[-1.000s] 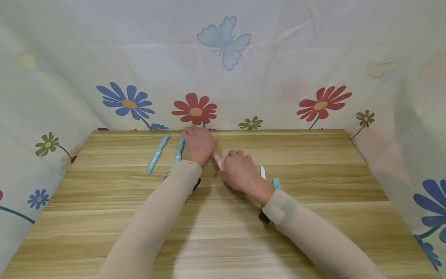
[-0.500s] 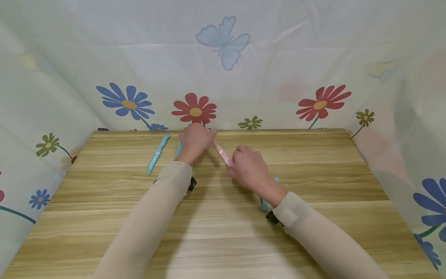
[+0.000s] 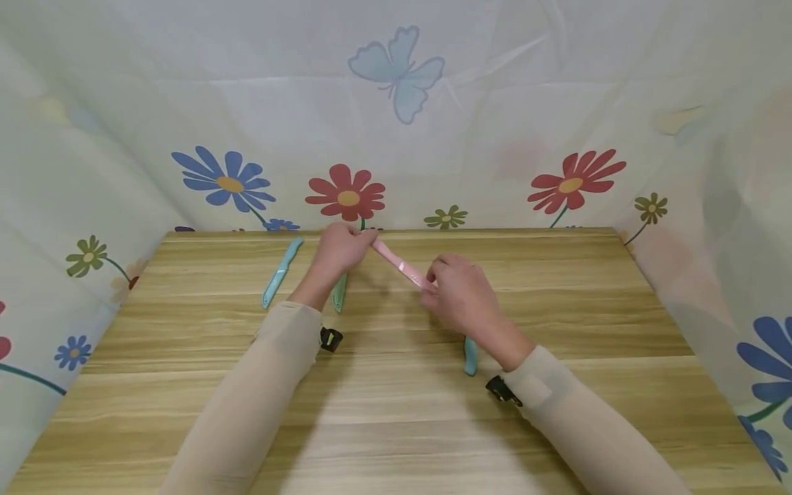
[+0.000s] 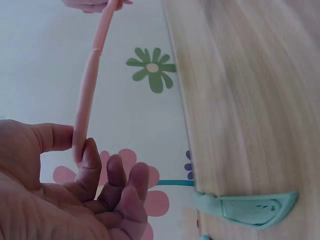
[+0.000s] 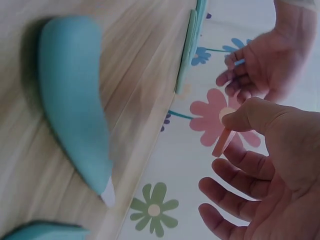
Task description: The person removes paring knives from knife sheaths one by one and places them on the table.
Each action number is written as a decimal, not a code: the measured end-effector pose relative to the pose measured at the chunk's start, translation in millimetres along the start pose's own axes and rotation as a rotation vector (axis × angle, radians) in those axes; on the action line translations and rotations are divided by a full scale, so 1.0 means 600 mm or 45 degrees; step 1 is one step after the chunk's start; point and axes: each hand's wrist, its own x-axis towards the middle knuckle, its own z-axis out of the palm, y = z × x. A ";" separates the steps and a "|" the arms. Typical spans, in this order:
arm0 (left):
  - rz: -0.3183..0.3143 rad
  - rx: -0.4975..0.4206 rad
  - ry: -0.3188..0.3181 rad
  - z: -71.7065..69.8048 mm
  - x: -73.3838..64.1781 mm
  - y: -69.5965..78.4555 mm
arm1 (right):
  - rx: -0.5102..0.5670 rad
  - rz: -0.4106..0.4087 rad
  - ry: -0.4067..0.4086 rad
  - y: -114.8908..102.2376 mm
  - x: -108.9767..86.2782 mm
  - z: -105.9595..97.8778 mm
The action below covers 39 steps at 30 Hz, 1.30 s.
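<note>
Nearest you, your beige sleeves (image 3: 238,405) extend over the bench (image 3: 396,440), each with a black wrist device (image 3: 331,339) at the cuff. Beside the right cuff, a turquoise handle (image 3: 471,356) lies on the bench, its far part hidden behind your right hand (image 3: 460,292). That hand pinches the near end of the pink knife (image 3: 399,265) between thumb and index finger.

The pink knife is held above the bench, slanting away to your left hand (image 3: 342,249). It is slim and pale, with a narrow light band at the joint near mid-length. Your left hand pinches its far end between thumb and index finger, other fingers curled. By your left wrist lies a green knife (image 3: 338,294); farther left, a blue knife (image 3: 281,273). Behind the bench hangs a white backdrop (image 3: 247,103) printed with flowers (image 3: 348,198).

Refer to the right wrist view for the white blade (image 5: 108,195) projecting from the turquoise handle, concealed in the head view. The left wrist view presents the pink knife edge-on, with a small step at its joint.

Small marks appear on the pink knife and the green knife; you cannot read them.
</note>
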 end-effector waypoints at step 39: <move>-0.135 -0.728 -0.460 0.002 -0.099 -0.085 | 0.249 -0.241 0.134 0.061 -0.038 0.005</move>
